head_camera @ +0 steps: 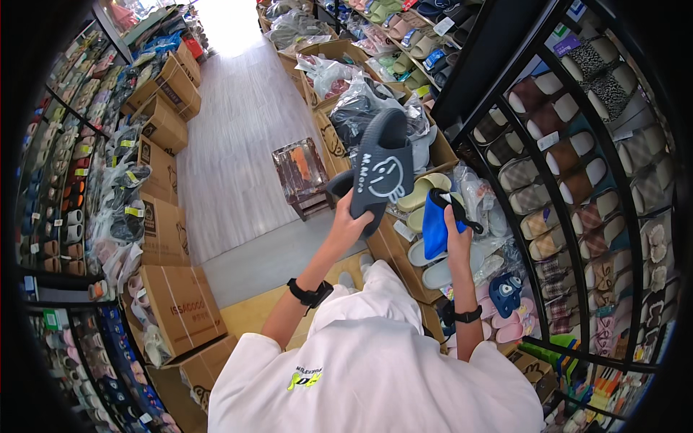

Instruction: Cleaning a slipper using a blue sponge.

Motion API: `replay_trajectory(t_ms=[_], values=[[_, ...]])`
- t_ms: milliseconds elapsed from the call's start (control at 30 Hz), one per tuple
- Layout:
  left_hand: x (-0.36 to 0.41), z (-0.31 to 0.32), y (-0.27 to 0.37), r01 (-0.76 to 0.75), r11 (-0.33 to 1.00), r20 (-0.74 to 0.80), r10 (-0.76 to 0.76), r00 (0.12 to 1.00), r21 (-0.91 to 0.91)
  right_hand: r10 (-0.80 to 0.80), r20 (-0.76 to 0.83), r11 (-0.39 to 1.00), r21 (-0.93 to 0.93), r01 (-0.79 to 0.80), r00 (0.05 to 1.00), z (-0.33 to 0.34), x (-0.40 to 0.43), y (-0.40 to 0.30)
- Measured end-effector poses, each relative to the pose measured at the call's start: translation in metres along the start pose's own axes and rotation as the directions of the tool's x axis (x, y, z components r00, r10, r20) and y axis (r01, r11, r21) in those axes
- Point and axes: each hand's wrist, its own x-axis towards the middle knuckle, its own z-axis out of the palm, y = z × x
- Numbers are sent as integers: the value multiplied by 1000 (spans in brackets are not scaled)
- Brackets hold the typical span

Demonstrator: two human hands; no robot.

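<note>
My left hand [349, 222] grips a pair of dark grey slide sandals [381, 178] near one end. The front one shows its strap and a white cartoon figure with lettering; most of the second sandal [339, 184] is hidden behind it. In my right hand [459, 241] is a blue cloth item [435, 224] with a black edge and a black strap, perhaps a pouch. It is held above an open carton where yellow-green slides [425, 192] and pale grey slides [438, 275] lie. Both of my wrists carry black bands.
A worn wooden stool [301, 168] stands ahead on the grey plank floor [233, 135]. Cardboard cartons [184, 308] line the left side, with bagged footwear behind. Black-framed racks of slippers [563, 162] rise close on the right, and slipper shelves [70, 178] run along the left.
</note>
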Motion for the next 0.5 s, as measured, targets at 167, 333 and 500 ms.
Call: replay_trajectory(t_ms=[167,333,500], values=[[31,33,-24,44,998,102,-40,994,-38,182,8,975,-132,-179,983,-20,-18,15],[29,57,-45,90,995,251,-75,965,-52,162,-92,975,-140,-174,982,-45,-25,28],[11,58,-64,285,958,297,-262,918,-36,158,-155,977,-118,-177,975,-60,-28,23]])
